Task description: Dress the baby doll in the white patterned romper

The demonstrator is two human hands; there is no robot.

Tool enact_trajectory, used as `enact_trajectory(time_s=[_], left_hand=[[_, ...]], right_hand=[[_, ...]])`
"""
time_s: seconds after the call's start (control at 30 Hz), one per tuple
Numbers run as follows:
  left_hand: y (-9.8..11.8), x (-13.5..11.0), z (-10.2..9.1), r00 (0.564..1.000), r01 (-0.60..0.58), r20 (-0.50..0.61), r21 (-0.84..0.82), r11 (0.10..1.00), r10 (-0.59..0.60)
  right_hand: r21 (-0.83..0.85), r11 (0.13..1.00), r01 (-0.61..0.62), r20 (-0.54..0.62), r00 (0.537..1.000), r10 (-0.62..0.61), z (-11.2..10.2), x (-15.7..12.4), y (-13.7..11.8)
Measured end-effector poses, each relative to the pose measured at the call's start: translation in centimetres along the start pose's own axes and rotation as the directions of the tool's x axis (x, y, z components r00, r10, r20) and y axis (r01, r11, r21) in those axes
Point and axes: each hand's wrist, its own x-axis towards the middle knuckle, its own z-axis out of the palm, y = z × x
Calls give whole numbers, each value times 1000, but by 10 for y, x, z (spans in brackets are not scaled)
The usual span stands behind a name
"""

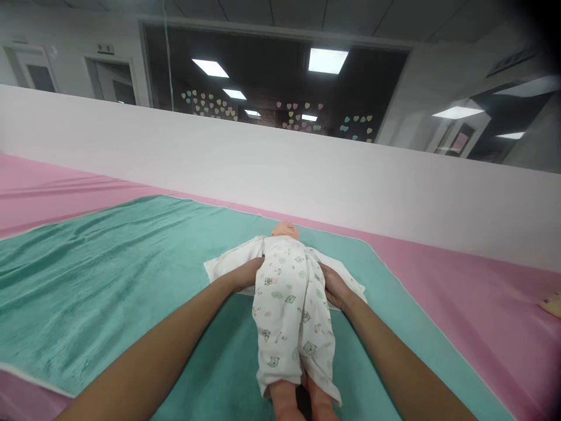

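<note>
Doll [283, 304] lies lengthwise away from you, between your left hand [249, 273] and right hand [335, 286], both at its sides; fingertips hidden, grip cannot be told.

A doll [286, 230] lies stretched out on the teal blanket [144, 275], its head at 12 o'clock and its bare pinkish legs at 6 o'clock, running off the lower edge of the view. A white shirt [232, 259] fans out to either side of its body, one sleeve towards 9 o'clock, the other towards 4 o'clock. White pants [284, 304], printed with small green and pinkish animals, cover it from the chest down past the knees, loose and creased, their hems wide around the legs.
</note>
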Motion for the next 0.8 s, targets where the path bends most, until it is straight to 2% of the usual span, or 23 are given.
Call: enact_trajectory(time_s=[0.07,0.23,0.33,0.47,0.63,0.8], left_hand=[[0,-1,1,1000,26,19,-68,997,-25],[3,-3,5,999,10,42,-280,960,1],[1,-2,6,1000,1,-2,-326,945,-2],[-3,-1,7,997,-68,-50,-324,944,54],[-2,-1,9,996,-60,-77,-282,958,39],[7,-2,16,981,-16,-188,-343,939,-52]], right_hand=[[26,1000,9,38,999,-10,-1,-1,0],[-10,999,38,107,994,-36,1,-9,-5],[-41,998,47,144,989,-41,1,-14,-11],[-32,999,25,172,985,-19,-1,-19,-17],[-64,998,17,99,995,-11,5,-21,-19],[-23,999,30,37,999,-29,25,-20,-21]])
